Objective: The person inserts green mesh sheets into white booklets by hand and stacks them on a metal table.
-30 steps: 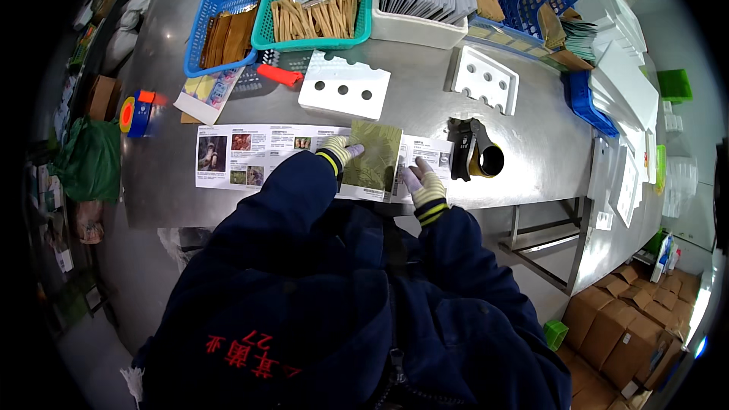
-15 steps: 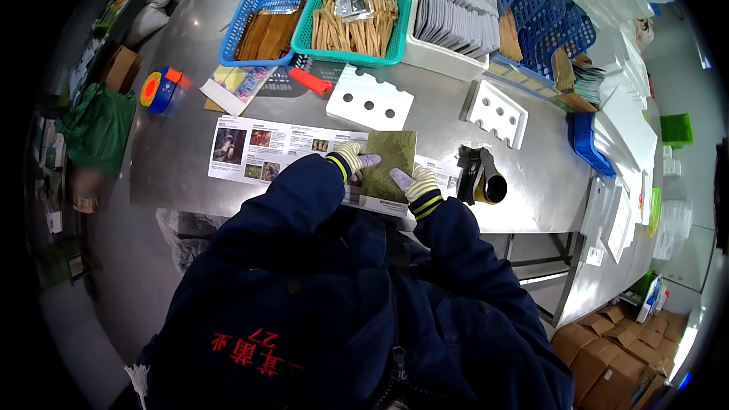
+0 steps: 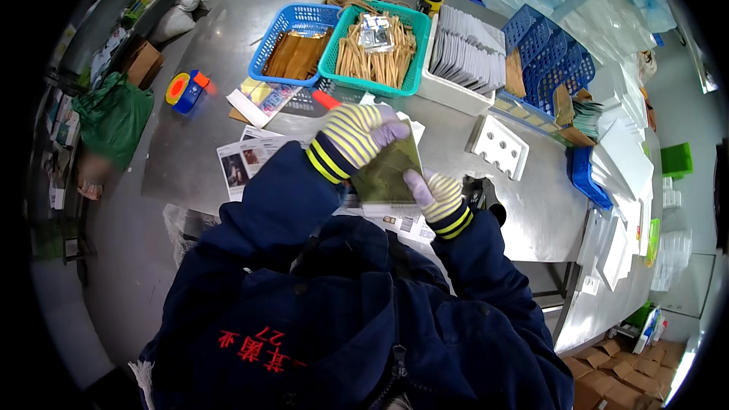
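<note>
Raised a little above the table is a folded printed leaflet with an olive-green panel [image 3: 389,175]. My left hand [image 3: 366,133], in a striped knit glove, is closed on its upper edge. My right hand [image 3: 438,196], gloved alike, pinches its right edge with the thumb on the green side. White printed sheets [image 3: 241,163] with small photos show to the left of the leaflet, partly hidden by my left sleeve. Whether they join the leaflet I cannot tell. Just right of my right hand lies a black tape dispenser [image 3: 486,199], partly covered by the hand.
Farther back stand a blue basket [image 3: 266,53] of brown packets, a teal basket [image 3: 420,45] of tan strips and a white box [image 3: 448,95] of grey-white packets. A white foam tray [image 3: 499,148] lies at right. A blue-orange tape dispenser [image 3: 184,91] sits at left.
Both hands have lifted the green leaflet off the table, and it now tilts. My left hand has moved up to its upper edge. The view has shifted slightly.
</note>
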Tool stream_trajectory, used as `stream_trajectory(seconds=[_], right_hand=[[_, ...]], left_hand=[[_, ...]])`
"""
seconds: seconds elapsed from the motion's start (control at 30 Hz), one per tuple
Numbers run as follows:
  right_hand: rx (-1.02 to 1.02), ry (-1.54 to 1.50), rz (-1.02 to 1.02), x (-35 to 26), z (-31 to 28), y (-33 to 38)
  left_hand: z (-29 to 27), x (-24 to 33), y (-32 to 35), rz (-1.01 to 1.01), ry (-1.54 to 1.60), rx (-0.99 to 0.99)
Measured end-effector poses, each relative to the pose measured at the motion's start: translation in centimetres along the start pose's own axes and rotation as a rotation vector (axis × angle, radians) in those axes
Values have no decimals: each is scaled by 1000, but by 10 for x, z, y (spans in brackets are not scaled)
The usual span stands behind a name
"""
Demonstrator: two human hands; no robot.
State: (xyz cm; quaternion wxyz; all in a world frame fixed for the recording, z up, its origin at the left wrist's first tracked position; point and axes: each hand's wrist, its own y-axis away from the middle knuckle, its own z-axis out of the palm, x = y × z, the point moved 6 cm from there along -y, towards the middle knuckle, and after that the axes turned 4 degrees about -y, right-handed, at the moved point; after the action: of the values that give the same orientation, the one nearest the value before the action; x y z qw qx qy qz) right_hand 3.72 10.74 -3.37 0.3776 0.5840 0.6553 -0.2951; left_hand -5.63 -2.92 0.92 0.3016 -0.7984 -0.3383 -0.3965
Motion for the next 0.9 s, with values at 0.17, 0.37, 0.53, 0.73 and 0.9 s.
stream_trajectory(seconds=[0.17, 0.37, 0.53, 0.73, 0.9], right_hand=[[20, 536, 144, 58, -9, 1], [412, 124, -184, -21, -20, -40], [446, -713, -28, 9, -54, -46], [-487, -1282, 290, 26, 74, -15], [-867, -1985, 421, -47, 99, 17]], left_hand=[[-44, -28, 13, -101, -42, 260], [-10, -9, -4, -98, 126, 258], [-9, -13, 37, -233, 531, -237], [-10, 25, 32, 255, 80, 10], [-1, 8, 50, -301, 392, -364]])
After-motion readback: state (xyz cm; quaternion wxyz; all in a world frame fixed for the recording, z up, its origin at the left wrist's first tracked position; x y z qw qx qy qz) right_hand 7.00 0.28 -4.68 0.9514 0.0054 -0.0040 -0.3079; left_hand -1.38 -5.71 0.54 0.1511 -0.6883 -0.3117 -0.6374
